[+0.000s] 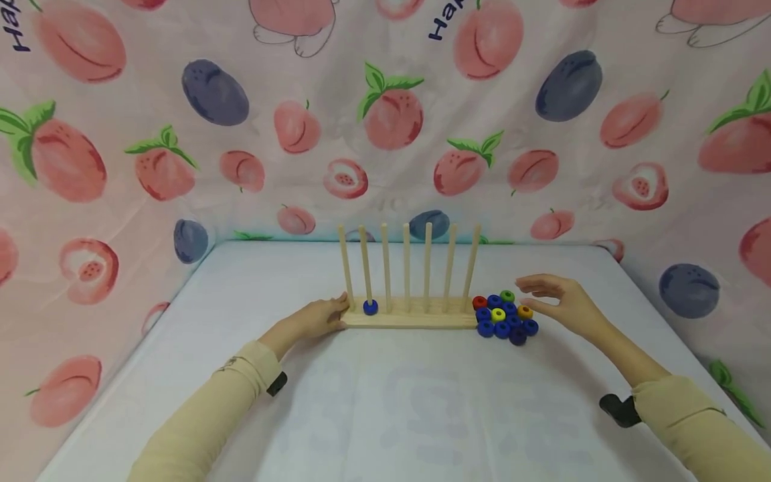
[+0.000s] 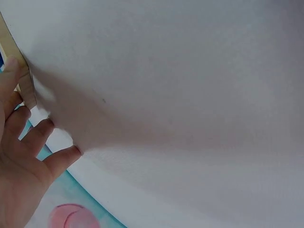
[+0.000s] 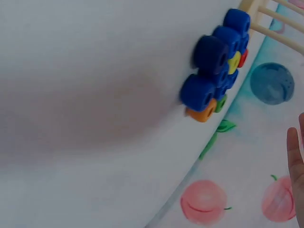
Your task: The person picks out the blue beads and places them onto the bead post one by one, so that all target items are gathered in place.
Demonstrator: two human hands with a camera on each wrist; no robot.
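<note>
A wooden peg rack point(image 1: 415, 321) with a row of several upright pegs stands on the table. One blue bead point(image 1: 370, 307) sits at the bottom of the second peg from the left. My left hand point(image 1: 322, 316) holds the left end of the base; in the left wrist view the thumb and a finger pinch its corner, the other fingers spread beside it. Against the rack's right end lies a cluster of beads point(image 1: 502, 330), mostly blue, with a red point(image 1: 479, 302), a green, a yellow and an orange one point(image 1: 525, 312). Just right of them, my right hand point(image 1: 569, 304) hovers with fingers extended, holding nothing.
A white cloth covers the table point(image 1: 385, 402). Behind it and along both sides hangs a curtain point(image 1: 385, 181) printed with fruit. Dark wrist devices point(image 1: 620, 410) show at both cuffs.
</note>
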